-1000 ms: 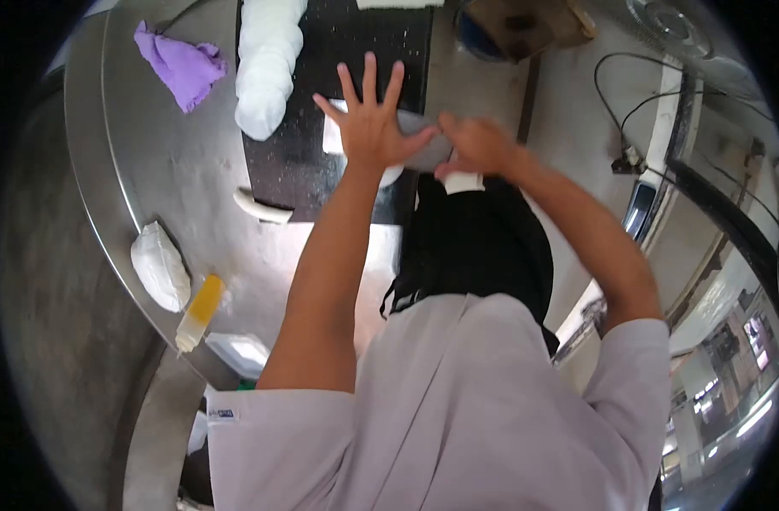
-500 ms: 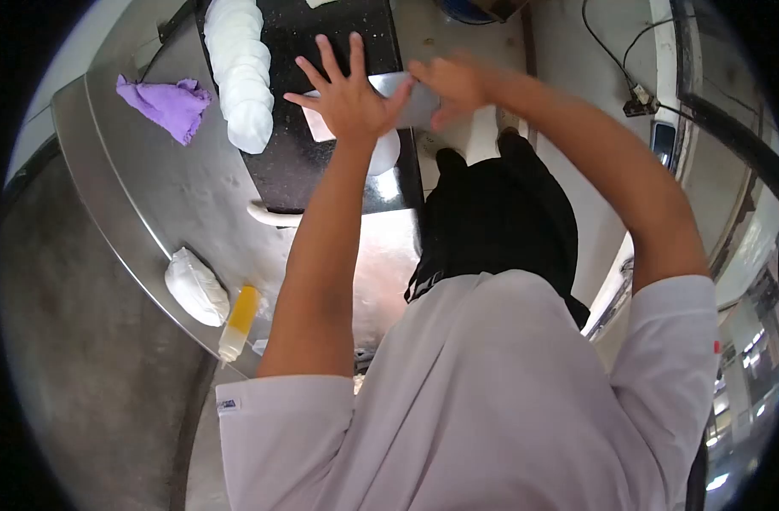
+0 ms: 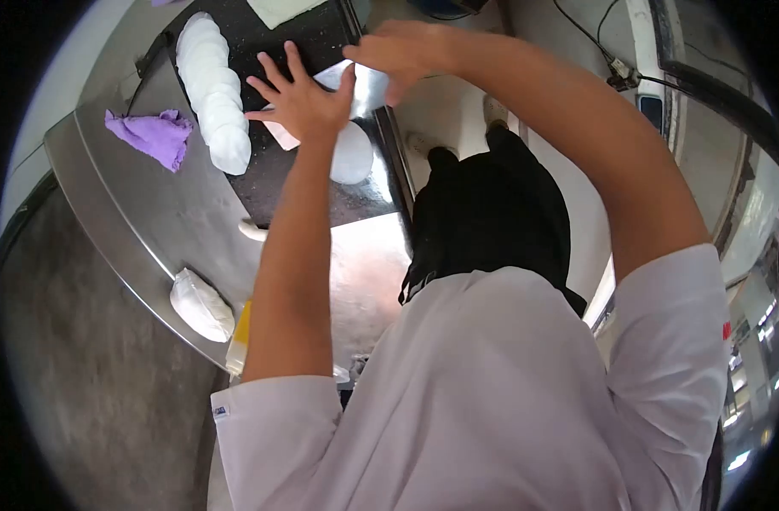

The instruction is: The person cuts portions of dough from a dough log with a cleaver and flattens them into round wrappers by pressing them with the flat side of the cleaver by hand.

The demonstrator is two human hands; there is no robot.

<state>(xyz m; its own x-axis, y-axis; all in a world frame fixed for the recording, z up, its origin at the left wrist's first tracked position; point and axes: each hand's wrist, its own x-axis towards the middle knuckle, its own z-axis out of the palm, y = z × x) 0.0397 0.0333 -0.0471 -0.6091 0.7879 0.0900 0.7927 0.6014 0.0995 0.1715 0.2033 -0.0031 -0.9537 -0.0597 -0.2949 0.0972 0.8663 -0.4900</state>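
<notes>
My left hand (image 3: pixel 306 104) lies flat with fingers spread on the broad metal blade of a cleaver (image 3: pixel 366 87). A pale end of that blade shows past my fingers. At the handle end my right hand (image 3: pixel 398 53) is closed around the cleaver, slightly blurred; the handle is hidden. Beside the blade, on the black board (image 3: pixel 279 175), lies a thin round white dough wrapper (image 3: pixel 352 155). A long overlapping row of white dough wrappers (image 3: pixel 212 94) runs along the board's far side. A thin dough roll (image 3: pixel 252 230) lies at the board's near edge, partly behind my left forearm.
On the steel table (image 3: pixel 151 221) lie a purple cloth (image 3: pixel 154 136), a white wrapped bundle (image 3: pixel 202 305) and a yellow squeeze bottle (image 3: pixel 239 336), partly behind my left arm. A pale folded cloth (image 3: pixel 283 8) sits at the board's top. Cables (image 3: pixel 589 38) hang at the right.
The view has shifted, so the board and both hands appear further left. My left hand stays spread on the blade and my right hand stays at its handle end.
</notes>
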